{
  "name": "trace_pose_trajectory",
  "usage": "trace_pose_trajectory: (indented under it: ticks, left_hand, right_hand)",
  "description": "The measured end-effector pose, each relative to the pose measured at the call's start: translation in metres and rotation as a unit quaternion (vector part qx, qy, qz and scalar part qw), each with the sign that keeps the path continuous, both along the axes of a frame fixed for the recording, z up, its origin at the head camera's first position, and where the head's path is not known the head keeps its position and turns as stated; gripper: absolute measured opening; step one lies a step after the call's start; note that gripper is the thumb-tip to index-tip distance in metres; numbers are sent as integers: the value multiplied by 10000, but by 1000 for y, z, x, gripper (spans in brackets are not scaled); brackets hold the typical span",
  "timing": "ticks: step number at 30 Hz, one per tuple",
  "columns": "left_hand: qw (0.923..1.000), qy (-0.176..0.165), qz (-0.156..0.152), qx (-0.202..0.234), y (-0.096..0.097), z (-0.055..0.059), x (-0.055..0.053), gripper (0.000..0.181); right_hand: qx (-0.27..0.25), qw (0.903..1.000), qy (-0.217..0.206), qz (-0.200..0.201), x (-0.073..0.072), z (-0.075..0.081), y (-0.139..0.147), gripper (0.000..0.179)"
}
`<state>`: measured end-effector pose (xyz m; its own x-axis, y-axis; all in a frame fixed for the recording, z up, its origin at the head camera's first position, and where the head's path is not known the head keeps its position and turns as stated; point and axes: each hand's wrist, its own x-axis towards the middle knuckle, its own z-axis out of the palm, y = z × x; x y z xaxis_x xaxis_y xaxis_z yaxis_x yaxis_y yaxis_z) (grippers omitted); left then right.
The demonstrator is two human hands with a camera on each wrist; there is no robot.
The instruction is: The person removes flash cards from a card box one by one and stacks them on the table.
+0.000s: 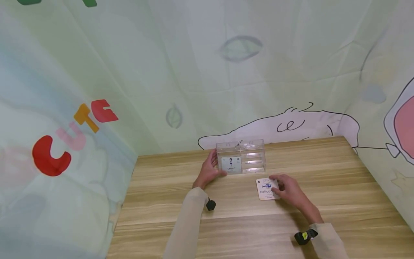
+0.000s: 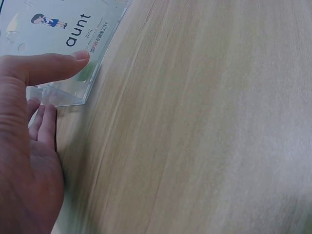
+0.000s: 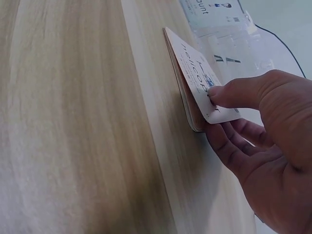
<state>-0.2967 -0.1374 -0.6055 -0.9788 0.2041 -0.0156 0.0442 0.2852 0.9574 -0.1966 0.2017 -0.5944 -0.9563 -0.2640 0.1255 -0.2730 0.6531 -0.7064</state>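
Note:
A clear plastic box (image 1: 253, 156) with two columns stands upright near the table's back edge. Behind the front of its left column shows a card (image 1: 231, 164) reading "aunt"; slotted ledges cross the right one. My left hand (image 1: 207, 172) holds the box at its left end, thumb across the lower front and fingers at the side. In front of the box, to the right, my right hand (image 1: 290, 190) pinches a small stack of flash cards (image 3: 194, 80) by its right edge. A helicopter picture tops the stack, the thumb covering part of its word. That top card is tilted away from those beneath.
The wood-grain table (image 1: 233, 230) extends in front of the box and to both sides. A printed cloth (image 1: 194, 72) hangs behind and beside the table, right at its back edge. Black wrist cameras (image 1: 210, 205) sit at both sleeves.

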Motion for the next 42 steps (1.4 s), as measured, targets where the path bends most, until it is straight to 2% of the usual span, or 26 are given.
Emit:
trace_pose_trajectory:
  ticks: [21,36,42]
  left_hand:
    - [9999,22,-47,-91,0,-1,-1,111]
    - [10000,31,-16,20,0,1,1,111]
    - [10000,-54,12,-71,-1,-1,-1,112]
  right_hand:
    - [343,9993,-12,-175,2,-4,-2,40]
    - [489,9985,-108,-200,3,3,-7,34]
    - [666,9976,-124,-159,4,4,-6,30]
